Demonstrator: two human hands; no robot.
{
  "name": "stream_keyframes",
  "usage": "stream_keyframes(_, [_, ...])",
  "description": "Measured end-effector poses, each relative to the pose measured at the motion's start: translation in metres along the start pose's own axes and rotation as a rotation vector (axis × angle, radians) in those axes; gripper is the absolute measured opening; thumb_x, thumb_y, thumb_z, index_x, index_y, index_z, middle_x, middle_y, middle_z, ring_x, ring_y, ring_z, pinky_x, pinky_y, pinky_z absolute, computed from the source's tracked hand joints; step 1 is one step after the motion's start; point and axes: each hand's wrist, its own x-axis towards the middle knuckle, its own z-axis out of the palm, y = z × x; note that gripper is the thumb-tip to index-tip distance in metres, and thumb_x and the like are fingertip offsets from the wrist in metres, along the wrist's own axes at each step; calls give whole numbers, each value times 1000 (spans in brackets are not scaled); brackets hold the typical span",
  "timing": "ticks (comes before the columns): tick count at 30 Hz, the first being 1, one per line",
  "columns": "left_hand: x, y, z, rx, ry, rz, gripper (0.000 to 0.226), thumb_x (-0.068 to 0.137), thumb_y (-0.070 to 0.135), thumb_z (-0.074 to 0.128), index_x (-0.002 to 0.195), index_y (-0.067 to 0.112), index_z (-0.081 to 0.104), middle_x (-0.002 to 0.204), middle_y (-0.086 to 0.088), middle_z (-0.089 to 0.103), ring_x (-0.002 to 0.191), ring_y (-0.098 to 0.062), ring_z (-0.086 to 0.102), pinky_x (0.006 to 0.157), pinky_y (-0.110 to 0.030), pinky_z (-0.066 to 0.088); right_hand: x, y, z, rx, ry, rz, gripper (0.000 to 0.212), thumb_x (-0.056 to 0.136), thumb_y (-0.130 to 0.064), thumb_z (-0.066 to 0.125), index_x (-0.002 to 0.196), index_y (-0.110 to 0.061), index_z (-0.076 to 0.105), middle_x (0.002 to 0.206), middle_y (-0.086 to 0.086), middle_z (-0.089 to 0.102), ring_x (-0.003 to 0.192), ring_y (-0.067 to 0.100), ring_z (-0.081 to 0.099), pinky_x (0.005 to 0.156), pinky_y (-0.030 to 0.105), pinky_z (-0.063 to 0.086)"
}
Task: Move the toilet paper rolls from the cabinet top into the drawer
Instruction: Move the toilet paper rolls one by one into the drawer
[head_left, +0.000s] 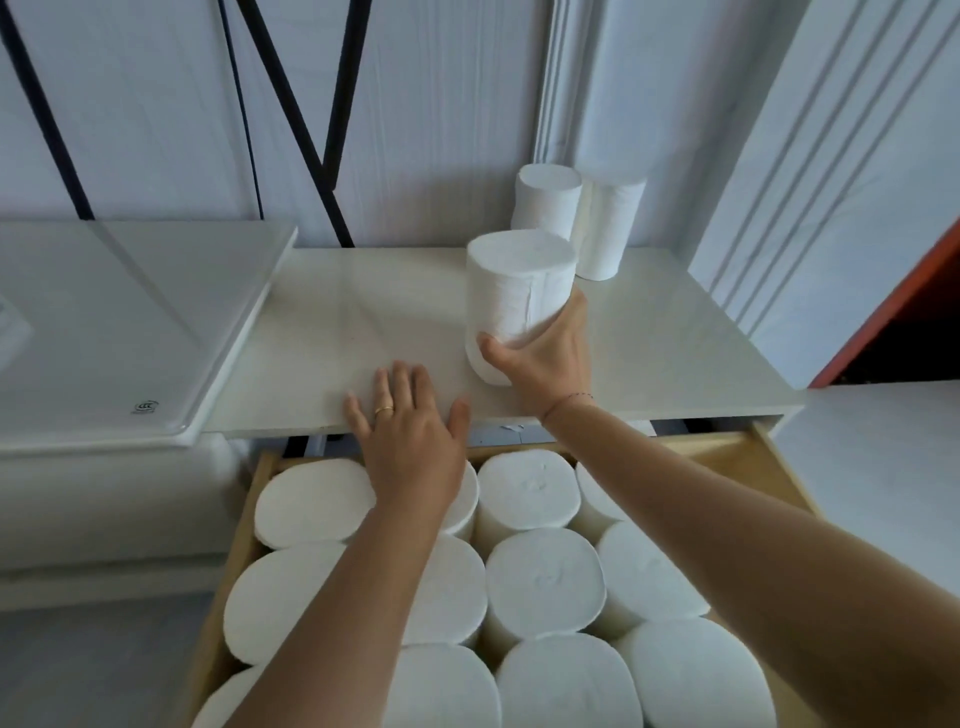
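Note:
My right hand (545, 358) grips a white toilet paper roll (519, 291) near its base, on the pale cabinet top (363, 332); the roll leans slightly toward me. Two more rolls (548, 205) (610, 228) stand upright behind it, against the wall. My left hand (410, 436) lies flat with fingers spread over the cabinet top's front edge, holding nothing. Below, the open wooden drawer (779, 452) is packed with several upright white rolls (545, 582).
A white glossy tray-like surface (119, 332) sits to the left, overlapping the cabinet top. Black slanted rods (306, 119) lean against the white wall behind. A white panelled wall and a red-edged opening (893, 306) are on the right.

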Motion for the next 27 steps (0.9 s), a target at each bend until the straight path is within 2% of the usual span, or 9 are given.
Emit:
stream_keyframes(4, [-15,19,2,7,-41,47,65,95,53,16,149,16,16,159,-3,9,145,-21,-3,113,-52,-10,-23,11,-38,12,21,29,89,61,-36,84,130,-12,33,126,5,47,117,21,48,95,37,46])
stream_keyframes(9, [-38,55,8,11,-122,293,64,96,52,11,150,19,3,159,0,-4,145,-20,-13,111,-52,-15,-40,27,-83,26,21,38,82,61,-34,86,123,-17,35,118,-1,49,107,16,50,71,11,37])
stream_keyframes(14, [-57,85,14,-179,-220,521,66,98,49,21,149,19,-7,158,3,-11,143,-11,-17,111,-30,-21,-51,48,-139,64,42,48,81,62,-33,87,117,-31,28,109,-25,45,105,5,46,72,5,37])
stream_keyframes(16, [-61,95,11,-316,-260,558,68,98,46,29,149,20,-7,158,4,-10,141,-5,-18,105,-19,-22,-54,57,-162,57,38,67,89,58,-37,87,125,-30,28,115,-20,46,109,4,45,78,5,34])
stream_keyframes(18, [-64,107,7,-478,-327,562,70,97,44,38,149,22,-3,159,6,-2,142,-5,-10,104,-14,-15,-56,64,-184,59,6,95,99,51,-45,84,131,-30,28,119,-17,48,110,3,47,81,5,38])
stream_keyframes(21, [-69,130,0,-697,-422,543,73,94,43,47,149,28,1,158,6,12,144,-10,6,111,-22,5,-57,77,-211,77,-86,140,105,46,-48,84,133,-31,28,121,-18,50,113,3,52,88,20,48])
stream_keyframes(23, [-70,145,-2,-807,-474,535,78,92,43,51,149,30,0,155,6,21,142,-10,16,110,-24,16,-62,85,-222,22,-161,161,103,47,-48,85,131,-38,27,120,-20,49,114,1,51,85,20,47])
stream_keyframes(25, [-71,156,1,-886,-553,507,81,90,46,53,149,31,-1,154,6,25,139,-12,24,112,-30,24,-69,95,-222,-14,-240,188,102,53,-40,87,133,-41,24,121,-23,47,114,-2,49,84,17,45])
stream_keyframes(27, [-73,161,6,-945,-610,458,81,89,52,51,149,31,2,152,4,30,136,-16,32,111,-39,30,-74,108,-218,-27,-307,211,106,62,-20,87,141,-34,18,123,-21,45,116,3,48,88,17,44])
